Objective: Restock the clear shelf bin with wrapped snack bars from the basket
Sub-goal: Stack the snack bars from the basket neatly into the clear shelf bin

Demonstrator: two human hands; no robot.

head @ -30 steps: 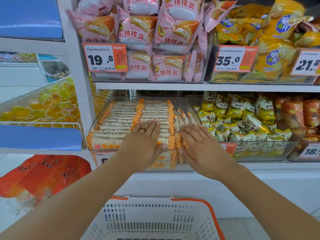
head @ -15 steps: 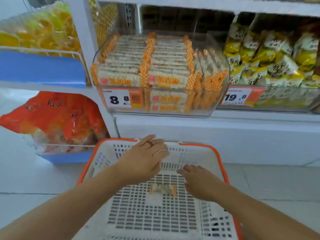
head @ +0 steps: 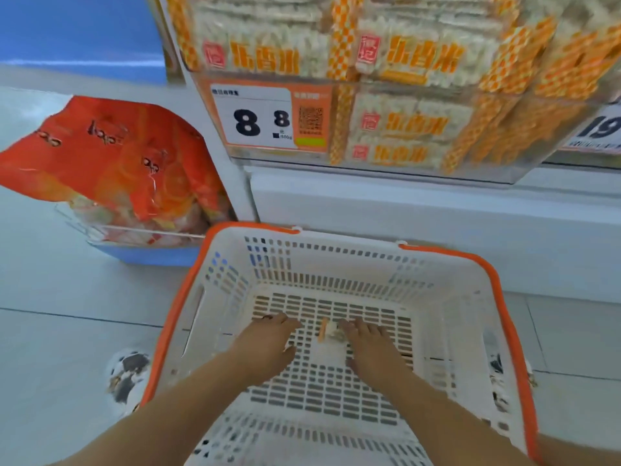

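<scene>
Reaching down into the white basket (head: pixel 447 317) with the orange rim, both hands sit low over its slotted floor, close together but not touching each other. One wrapped snack bar (head: pixel 328 331) lies near the middle of that floor, towards the far wall of the basket, with its orange-checked end pointing to the left hand (head: pixel 265 348). The left hand lies flat, palm down, fingers straight and spread a little, just left of the bar and apart from it; it holds nothing. The right hand (head: pixel 371 348) comes in from the other side with its fingers laid over the bar's right end, touching the wrapper; whether the fingers are curled round it or only resting on it I cannot tell, as the hand hides that end. Above the far rim of the basket stands the clear shelf bin (head: pixel 504 173), packed with more of the same bars in tight rows, their orange-checked ends facing out through the front wall. A price tag (head: pixel 255 117) showing 8.8 is fixed to the left part of the bin's front. Left of the basket's far left corner, a low blue tray (head: pixel 148 255) on the floor holds red snack bags (head: pixel 117 163) leaning back against the shelf post. The basket itself rests on pale floor tiles (head: pixel 67 348) in front of the shelf base.
</scene>
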